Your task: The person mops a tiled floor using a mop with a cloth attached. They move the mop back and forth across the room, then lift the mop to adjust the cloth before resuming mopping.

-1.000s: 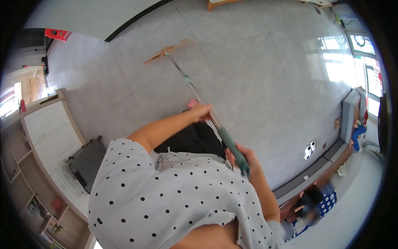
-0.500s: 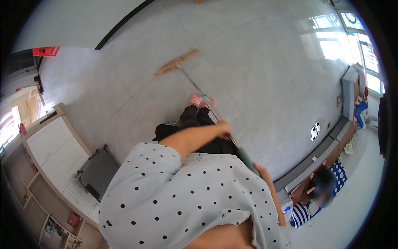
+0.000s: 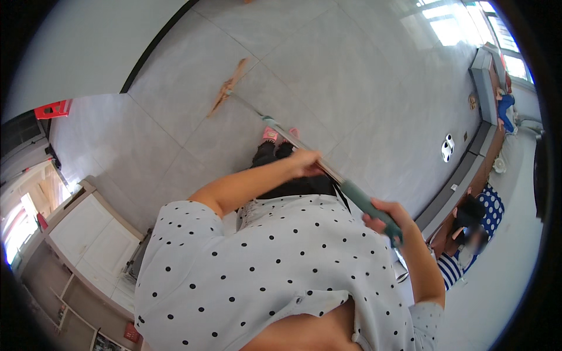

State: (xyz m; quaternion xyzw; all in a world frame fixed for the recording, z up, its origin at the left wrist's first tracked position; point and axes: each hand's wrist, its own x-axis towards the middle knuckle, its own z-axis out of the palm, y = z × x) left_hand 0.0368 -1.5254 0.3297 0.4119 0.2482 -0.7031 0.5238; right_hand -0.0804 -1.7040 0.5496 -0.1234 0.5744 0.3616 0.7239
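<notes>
Clasping one mop [image 3: 289,137] — left hand [image 3: 307,163] round its pole [image 3: 332,172], right hand [image 3: 389,216] round its handle [image 3: 362,198] — near two pink shoes [image 3: 270,134]

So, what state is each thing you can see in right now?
Left hand: closed around the mop pole
Right hand: closed around the green grip
Mop pole: slanted
Green grip: held, at the pole's near end
Mop head: tan, on the floor
Pink shoes: worn
White cabinet doors: shut
Floor: shiny; wet or dry, can't tell
</notes>
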